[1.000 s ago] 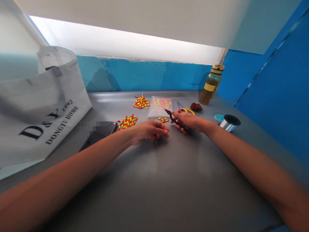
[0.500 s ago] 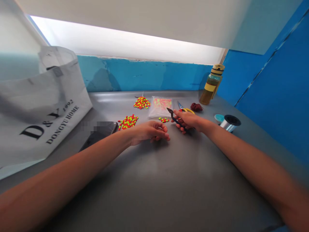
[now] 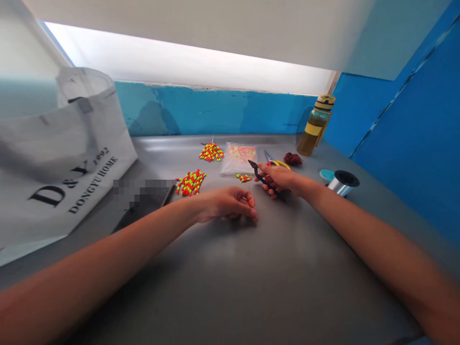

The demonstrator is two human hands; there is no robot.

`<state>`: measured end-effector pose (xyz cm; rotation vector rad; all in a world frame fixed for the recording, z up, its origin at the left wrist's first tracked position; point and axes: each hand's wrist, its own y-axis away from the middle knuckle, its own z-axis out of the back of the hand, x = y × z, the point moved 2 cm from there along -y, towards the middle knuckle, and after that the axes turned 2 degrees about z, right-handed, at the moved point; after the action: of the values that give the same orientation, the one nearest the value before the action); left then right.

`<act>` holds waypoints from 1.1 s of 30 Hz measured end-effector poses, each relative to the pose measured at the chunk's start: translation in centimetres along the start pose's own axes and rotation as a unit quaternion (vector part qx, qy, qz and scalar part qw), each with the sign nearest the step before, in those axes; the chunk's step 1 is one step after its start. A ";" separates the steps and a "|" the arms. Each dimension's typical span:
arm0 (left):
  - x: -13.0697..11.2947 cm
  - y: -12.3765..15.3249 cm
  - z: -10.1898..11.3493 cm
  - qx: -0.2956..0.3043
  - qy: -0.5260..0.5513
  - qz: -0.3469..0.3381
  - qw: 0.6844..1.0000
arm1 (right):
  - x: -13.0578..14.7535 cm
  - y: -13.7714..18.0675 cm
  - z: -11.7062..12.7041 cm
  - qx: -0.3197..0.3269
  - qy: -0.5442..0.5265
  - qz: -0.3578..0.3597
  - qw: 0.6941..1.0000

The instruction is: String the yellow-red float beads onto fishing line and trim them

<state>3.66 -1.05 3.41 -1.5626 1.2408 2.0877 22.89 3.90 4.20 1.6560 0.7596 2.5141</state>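
My right hand is wrapped around dark-handled pliers, their jaws pointing up and to the left. Left of it, my left hand hovers low over the grey table, thumb and fingertips pinched together. Whatever lies in that pinch is too small to make out. Just beyond both hands is a small group of red and yellow-green beads. A larger bead pile lies behind my left wrist, and another heap sits farther back. A clear bag of beads lies flat behind the small group.
Yellow-handled scissors and a dark red bundle lie beyond my right hand. To the right are a spool, a turquoise disc and a bottle. A white bag and a dark phone occupy the left.
My left hand has shifted slightly right and down, toward me, still pinched. The right hand and the pliers have stayed nearly in place.
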 end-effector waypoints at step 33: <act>1.9 -1.6 0.5 -0.399 -0.511 -0.162 0.744 | -0.1 -0.3 -0.1 0.021 0.007 0.011 1.000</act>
<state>3.62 -0.25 1.02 -0.4239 -0.3340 2.6566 22.79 4.12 3.96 1.6704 0.8046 2.5437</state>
